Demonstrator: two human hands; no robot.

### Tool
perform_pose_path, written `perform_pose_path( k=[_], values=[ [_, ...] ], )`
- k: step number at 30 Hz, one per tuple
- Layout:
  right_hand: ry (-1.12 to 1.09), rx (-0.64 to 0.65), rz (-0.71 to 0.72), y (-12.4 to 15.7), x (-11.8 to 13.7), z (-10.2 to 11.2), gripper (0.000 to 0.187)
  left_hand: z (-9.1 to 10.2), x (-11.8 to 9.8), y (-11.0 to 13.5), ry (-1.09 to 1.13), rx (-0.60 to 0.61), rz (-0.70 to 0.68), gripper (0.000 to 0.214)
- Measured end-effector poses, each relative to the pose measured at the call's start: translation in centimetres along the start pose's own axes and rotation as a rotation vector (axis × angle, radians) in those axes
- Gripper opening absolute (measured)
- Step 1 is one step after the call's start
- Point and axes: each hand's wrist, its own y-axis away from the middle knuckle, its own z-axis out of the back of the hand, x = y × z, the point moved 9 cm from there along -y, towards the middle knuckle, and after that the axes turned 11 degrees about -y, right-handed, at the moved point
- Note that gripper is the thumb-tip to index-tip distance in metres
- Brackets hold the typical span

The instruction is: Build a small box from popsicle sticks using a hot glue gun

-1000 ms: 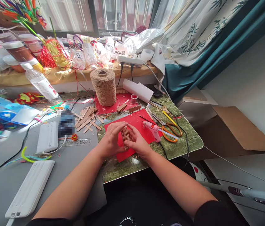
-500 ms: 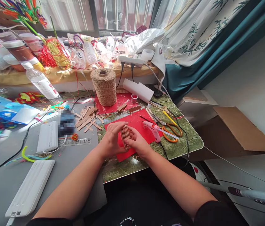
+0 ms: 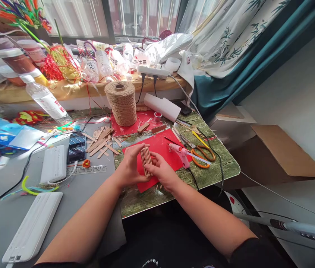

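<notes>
The bundle of sticks point(image 3: 146, 160) is held upright above the red paper point(image 3: 164, 143), its ends pinched between the left hand's point(image 3: 129, 163) thumb below and fingers above, while the right hand point(image 3: 163, 172) presses its thumb on the near side, its other fingers partly hidden. Just right of the hands, a pink glue gun point(image 3: 180, 153) lies beside orange-handled scissors point(image 3: 206, 152); loose sticks point(image 3: 100, 142) and a phone point(image 3: 76, 147) sit to the left, and a twine spool point(image 3: 120, 106) stands beyond.
</notes>
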Motion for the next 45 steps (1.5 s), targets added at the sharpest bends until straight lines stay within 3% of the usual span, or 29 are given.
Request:
perform_pose_path(
  k=[3,7,9,12,16,20,31,33,35,38,41,43,45],
  values=[
    [0.268,-0.078,0.176,0.2,1.8,1.0,0.091,-0.2,-0.3,-0.1,-0.003,0.045,-0.025,0.114],
    [0.935,-0.243,0.425,0.8,4.7,1.8,0.106,-0.4,-0.2,-0.2,-0.006,0.113,-0.03,0.131],
    [1.179,-0.26,0.446,0.6,4.8,1.7,0.109,-0.4,0.0,-0.2,-0.029,0.125,-0.017,0.136],
    [1.376,-0.27,0.413,0.0,4.2,1.7,0.106,-1.3,0.6,-0.2,-0.095,0.213,0.033,0.129],
    [1.442,-0.282,0.368,-0.2,3.9,1.7,0.101,-2.9,1.6,0.2,-0.19,0.361,0.107,0.121],
    [1.362,-0.249,0.355,0.5,4.1,2.1,0.092,-3.7,3.1,0.9,-0.242,0.432,0.205,0.125],
    [1.051,-0.093,0.543,2.7,4.1,4.7,0.058,-4.2,3.8,1.3,-0.2,0.481,0.256,0.117],
    [1.035,-0.107,0.626,3.2,4.4,4.9,0.054,-3.5,4.3,1.0,-0.185,0.451,0.261,0.116],
    [1.046,-0.089,0.725,4.1,4.8,4.5,0.051,-1.7,5.4,0.2,-0.188,0.333,0.298,0.095],
    [1.094,0.054,0.854,5.4,4.8,3.1,0.04,3.5,7.9,-0.4,-0.21,-0.029,0.428,0.039],
    [1.172,0.244,0.931,6.4,3.9,1.7,0.036,7.7,10.4,0.9,-0.169,-0.307,0.61,0.024],
    [1.226,0.353,0.934,6.7,3.0,1.0,0.036,8.9,11.2,1.7,-0.178,-0.349,0.692,0.024],
    [1.256,0.405,0.893,6.5,2.3,0.7,0.032,9.2,11.4,1.9,-0.267,-0.286,0.728,0.025]
  ],
)
